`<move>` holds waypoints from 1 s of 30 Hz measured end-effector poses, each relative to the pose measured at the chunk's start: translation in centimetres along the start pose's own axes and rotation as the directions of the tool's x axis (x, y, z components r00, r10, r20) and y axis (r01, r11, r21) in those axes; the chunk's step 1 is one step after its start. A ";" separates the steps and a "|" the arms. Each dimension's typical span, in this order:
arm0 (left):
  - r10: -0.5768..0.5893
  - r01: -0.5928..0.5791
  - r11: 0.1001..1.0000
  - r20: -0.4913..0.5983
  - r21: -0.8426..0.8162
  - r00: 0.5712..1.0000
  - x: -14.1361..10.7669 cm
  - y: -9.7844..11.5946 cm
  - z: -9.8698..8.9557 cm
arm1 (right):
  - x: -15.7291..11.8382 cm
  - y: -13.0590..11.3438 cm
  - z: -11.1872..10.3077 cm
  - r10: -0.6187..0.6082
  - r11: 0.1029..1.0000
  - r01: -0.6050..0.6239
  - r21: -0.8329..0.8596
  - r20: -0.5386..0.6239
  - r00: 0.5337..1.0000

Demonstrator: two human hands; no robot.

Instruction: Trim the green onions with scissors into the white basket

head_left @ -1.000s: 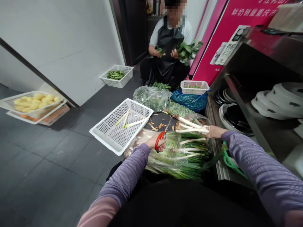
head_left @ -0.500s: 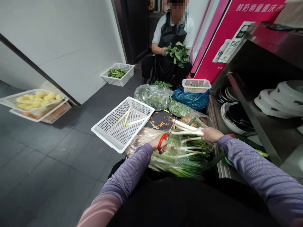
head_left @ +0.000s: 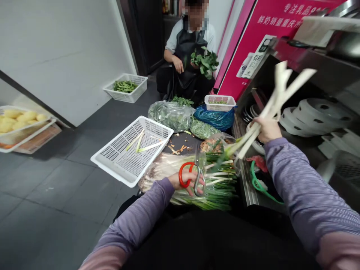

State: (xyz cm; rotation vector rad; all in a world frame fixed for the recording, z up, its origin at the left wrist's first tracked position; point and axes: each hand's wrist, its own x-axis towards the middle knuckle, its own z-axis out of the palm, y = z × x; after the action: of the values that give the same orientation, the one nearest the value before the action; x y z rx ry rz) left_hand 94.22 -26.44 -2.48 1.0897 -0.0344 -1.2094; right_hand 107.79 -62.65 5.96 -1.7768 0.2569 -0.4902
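Note:
My left hand (head_left: 187, 182) holds red-handled scissors (head_left: 197, 161) over the bundle of green onions; the blades point away from me and the fingers are partly spread through the handles. At the right, my right hand (head_left: 268, 129) grips several onion stalks (head_left: 277, 95), white ends raised up and right, green parts hanging down to the left. Below lies the large bundle of green onions (head_left: 216, 193), partly in clear plastic. A white basket (head_left: 112, 167) left of the bundle holds several cut pale stalks (head_left: 138, 141).
Across from me a person (head_left: 187, 48) holds leafy greens (head_left: 206, 62). Bagged greens (head_left: 171, 114), a blue bag (head_left: 215, 118) and a small basket (head_left: 221, 103) lie ahead. Steel shelving with dishes (head_left: 315, 116) stands right; baskets of green stalks (head_left: 125, 86) and peeled potatoes (head_left: 19, 120) are left.
My right hand has lifted the stalks up and to the right, turning their white ends upward. The fingers of my left hand have loosened around the scissors. The view has shifted right.

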 end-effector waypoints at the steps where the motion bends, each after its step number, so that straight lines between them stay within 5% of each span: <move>1: -0.005 0.009 0.999 0.083 -0.047 0.997 0.0 -0.5 0.5 | 0.2 -1.0 0.3 0.002 0.992 0.007 0.129 -0.065 0.998; 4: -0.021 0.055 0.984 0.195 -0.172 0.981 1.0 -2.0 1.9 | -0.7 -2.8 2.0 0.048 0.880 0.047 0.473 -0.187 0.981; 7: -0.034 0.066 0.972 0.142 -0.226 0.989 2.4 -3.0 2.3 | -3.1 -2.9 3.9 0.082 0.772 0.057 0.632 -0.189 0.979; 14: -0.002 0.038 0.962 0.130 -0.271 0.992 3.5 -2.4 1.8 | -8.4 -1.5 7.1 0.045 0.719 0.064 0.692 -0.138 0.989; 19: 0.027 -0.030 0.975 -0.014 -0.221 1.000 4.7 -1.2 1.7 | -10.9 -1.1 8.2 0.012 0.731 0.026 0.681 -0.050 0.999; 24: 0.089 -0.082 0.996 -0.178 0.046 0.980 6.4 0.6 0.9 | -10.3 0.2 8.8 0.053 0.700 0.031 0.714 -0.095 0.994; 27: 0.137 -0.126 0.990 -0.303 0.056 0.943 7.1 1.6 0.2 | -8.5 0.9 8.6 0.148 0.683 0.003 0.731 -0.142 0.979; 30: 0.038 -0.047 0.998 -0.216 -0.041 0.976 7.3 1.8 -0.2 | -6.8 1.5 7.2 0.186 0.669 -0.001 0.743 -0.166 0.969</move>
State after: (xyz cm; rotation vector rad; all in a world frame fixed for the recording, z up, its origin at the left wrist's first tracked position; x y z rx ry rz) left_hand 98.65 -31.93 -5.00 1.1687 0.1352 -1.0437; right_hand 105.20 -53.89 1.83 -0.8920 0.2591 -0.6174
